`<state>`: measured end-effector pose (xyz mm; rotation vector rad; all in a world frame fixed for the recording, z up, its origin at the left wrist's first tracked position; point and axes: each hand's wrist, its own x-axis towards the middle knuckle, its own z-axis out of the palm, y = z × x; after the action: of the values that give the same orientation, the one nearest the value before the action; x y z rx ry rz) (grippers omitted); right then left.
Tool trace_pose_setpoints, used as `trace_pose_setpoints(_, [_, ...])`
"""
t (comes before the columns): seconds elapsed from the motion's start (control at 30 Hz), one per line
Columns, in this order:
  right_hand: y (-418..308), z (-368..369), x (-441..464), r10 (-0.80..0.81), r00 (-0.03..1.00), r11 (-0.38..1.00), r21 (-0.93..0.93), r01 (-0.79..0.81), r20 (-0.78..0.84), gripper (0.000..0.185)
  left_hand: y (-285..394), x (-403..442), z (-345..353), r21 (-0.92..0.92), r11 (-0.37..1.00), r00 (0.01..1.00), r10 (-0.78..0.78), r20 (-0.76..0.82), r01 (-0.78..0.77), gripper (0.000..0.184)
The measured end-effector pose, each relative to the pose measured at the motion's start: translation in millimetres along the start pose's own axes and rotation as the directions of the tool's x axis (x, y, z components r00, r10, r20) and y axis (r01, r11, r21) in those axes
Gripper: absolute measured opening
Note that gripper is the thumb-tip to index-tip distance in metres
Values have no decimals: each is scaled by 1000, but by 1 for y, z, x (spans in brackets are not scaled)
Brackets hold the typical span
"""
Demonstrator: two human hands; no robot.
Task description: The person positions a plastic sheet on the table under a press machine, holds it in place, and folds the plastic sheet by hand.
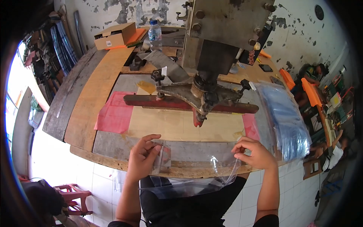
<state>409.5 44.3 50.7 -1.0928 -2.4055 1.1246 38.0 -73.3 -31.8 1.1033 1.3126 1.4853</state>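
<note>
A clear plastic sheet [189, 188] hangs in a slack curve between my hands, over the table's front edge and my lap. My left hand [141, 158] pinches its left end between thumb and fingers. The opposite end is pinched in the fingertips of my right hand [257, 153]. Beyond both hands stands a metal press [200, 89] with a long reddish bar [168, 103]. Below that bar lies a cream-coloured sheet [159, 123], with pink material [114, 115] at its left and a smaller pink piece at its right.
A pile of clear bluish plastic sheets [285, 117] lies on the right of the table. A cardboard box [115, 36] and a water bottle [154, 36] stand at the back. A red stool [73, 196] is at lower left. Another person [314, 73] sits at far right.
</note>
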Motion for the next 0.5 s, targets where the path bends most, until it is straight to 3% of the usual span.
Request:
trace_pose_setpoints(0.13, [-12, -8, 3, -12, 1000, 987, -163, 16, 29, 14, 5, -1, -1, 16, 999, 999, 40, -10, -40, 34])
trace_pose_setpoints(0.37, [-14, -21, 6, -10, 1000, 986, -164, 14, 24, 12, 4, -1, -8, -61, 997, 996, -34, 80, 39, 35])
trace_pose_setpoints(0.43, [-13, -19, 5, 85, 996, 986, -141, -85, -7, 12, 9, -1, -5, -78, 997, 997, -11, 81, 18, 35])
trace_pose_setpoints(0.5, [-14, -19, 6, 78, 997, 987, -138, -79, -8, 12, 10, -2, -5, -98, 995, 996, 9, 87, -1, 35])
